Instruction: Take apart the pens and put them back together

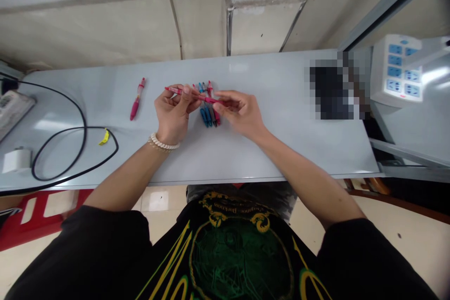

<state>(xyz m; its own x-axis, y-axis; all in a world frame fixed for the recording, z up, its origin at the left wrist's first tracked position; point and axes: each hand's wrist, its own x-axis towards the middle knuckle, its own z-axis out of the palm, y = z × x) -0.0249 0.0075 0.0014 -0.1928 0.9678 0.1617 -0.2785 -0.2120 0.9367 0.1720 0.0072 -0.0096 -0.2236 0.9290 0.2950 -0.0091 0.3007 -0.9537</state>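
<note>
A red pen [195, 95] lies crosswise in the air between both hands above the grey table [267, 140]. My left hand [173, 115], with a bead bracelet at the wrist, pinches its left half with closed fingers. My right hand [241, 111] pinches its right end. Directly beneath lies a small row of pens [210, 111], blue, grey and red, side by side on the table. A single pink pen [137, 99] rests apart to the left.
A black cable [72, 143] loops over the table's left part, next to a white charger [16, 160]. A white power strip [399, 70] sits at the right, beside a blurred dark object [332, 91]. A red stool [38, 211] stands below left.
</note>
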